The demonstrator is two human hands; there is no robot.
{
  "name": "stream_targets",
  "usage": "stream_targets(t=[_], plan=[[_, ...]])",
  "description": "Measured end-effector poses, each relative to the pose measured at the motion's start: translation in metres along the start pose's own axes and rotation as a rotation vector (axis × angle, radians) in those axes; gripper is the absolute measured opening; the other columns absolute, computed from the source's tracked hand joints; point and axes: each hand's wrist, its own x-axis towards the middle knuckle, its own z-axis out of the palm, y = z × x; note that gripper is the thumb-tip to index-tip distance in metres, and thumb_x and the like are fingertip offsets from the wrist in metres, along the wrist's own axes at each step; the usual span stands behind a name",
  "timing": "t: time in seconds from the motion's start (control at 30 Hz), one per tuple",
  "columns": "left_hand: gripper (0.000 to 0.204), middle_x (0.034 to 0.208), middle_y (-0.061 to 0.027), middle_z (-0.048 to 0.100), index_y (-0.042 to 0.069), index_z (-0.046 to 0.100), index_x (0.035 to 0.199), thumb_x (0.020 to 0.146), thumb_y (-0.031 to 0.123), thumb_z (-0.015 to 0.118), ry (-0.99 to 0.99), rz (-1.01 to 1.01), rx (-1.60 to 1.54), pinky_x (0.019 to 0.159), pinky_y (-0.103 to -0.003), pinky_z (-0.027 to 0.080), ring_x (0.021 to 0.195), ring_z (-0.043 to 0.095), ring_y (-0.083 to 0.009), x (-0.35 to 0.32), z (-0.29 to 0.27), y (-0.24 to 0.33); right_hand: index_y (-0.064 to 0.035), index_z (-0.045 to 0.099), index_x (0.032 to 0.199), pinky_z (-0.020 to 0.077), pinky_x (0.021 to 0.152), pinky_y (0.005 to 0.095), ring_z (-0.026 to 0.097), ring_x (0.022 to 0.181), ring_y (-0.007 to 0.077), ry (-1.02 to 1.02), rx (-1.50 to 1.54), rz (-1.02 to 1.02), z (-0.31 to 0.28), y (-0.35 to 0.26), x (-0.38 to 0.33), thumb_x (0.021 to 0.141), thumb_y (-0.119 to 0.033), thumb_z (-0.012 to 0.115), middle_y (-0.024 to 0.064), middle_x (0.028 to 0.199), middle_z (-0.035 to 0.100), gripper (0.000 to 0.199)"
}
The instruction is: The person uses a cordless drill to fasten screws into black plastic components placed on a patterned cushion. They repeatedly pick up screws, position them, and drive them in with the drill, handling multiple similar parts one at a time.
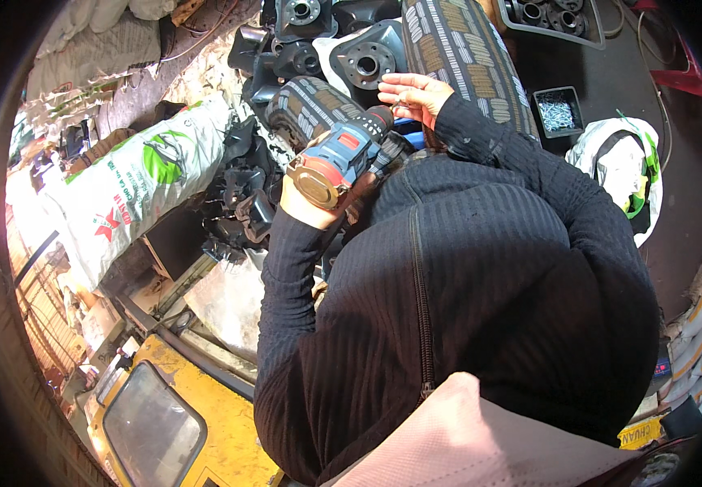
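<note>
My left hand [305, 209] is closed around the handle of a blue and red cordless drill [341, 154], its black chuck angled up to the right. Close to the chuck's tip is my right hand [418, 95], with some fingers stretched out and the thumb and a fingertip drawn together. Whatever is between them is too small to make out. Just beyond the right fingertips lies a black moulded part with a round, holed flange [365, 65]. Beneath my hands, a little blue [407, 128] shows.
A patterned roll [468, 57] lies beside my right arm. Further right are a small black box of screws [556, 111] and a white bag [623, 162]. A tub of round parts [552, 18] stands behind. Left are a white sack [140, 183], piled black parts [241, 174] and a yellow machine [196, 406].
</note>
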Motion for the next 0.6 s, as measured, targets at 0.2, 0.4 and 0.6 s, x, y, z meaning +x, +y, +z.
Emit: stream_targets(t=[0.2, 0.4, 0.6], plan=[[0.032, 0.085, -0.0080, 0.063, 0.008, 0.062, 0.093, 0.071, 0.030, 0.069, -0.023, 0.108, 0.134, 0.069, -0.036, 0.048, 0.077, 0.061, -0.0261, 0.022, -0.009, -0.020, 0.0010, 0.041, 0.125, 0.0480, 0.085, 0.0289, 0.054, 0.107, 0.0202, 0.131, 0.096, 0.037, -0.007, 0.002, 0.010, 0.090, -0.016, 0.043, 0.0132, 0.120, 0.051, 0.039], [0.040, 0.089, -0.0080, 0.063, 0.005, 0.060, 0.097, 0.069, 0.032, 0.074, 0.005, -0.194, -0.143, 0.075, -0.034, 0.048, 0.084, 0.061, -0.0226, 0.060, -0.010, -0.049, 0.0013, 0.055, 0.109, 0.0525, 0.073, 0.0296, 0.057, 0.074, 0.0139, 0.252, 0.225, 0.166, -0.004, 0.001, 0.025, 0.088, -0.013, 0.047, 0.0052, 0.084, 0.057, 0.027], [0.033, 0.076, -0.0034, 0.059, 0.004, 0.055, 0.098, 0.072, 0.016, 0.072, 0.034, 0.093, -0.058, 0.051, -0.030, 0.045, 0.059, 0.055, -0.0146, 0.068, -0.020, -0.054, -0.0013, 0.060, 0.100, 0.0533, 0.065, 0.0272, 0.059, 0.070, 0.0118, 0.223, 0.431, 0.256, 0.002, 0.003, 0.046, 0.087, -0.021, 0.056, 0.0035, 0.080, 0.060, 0.024]])
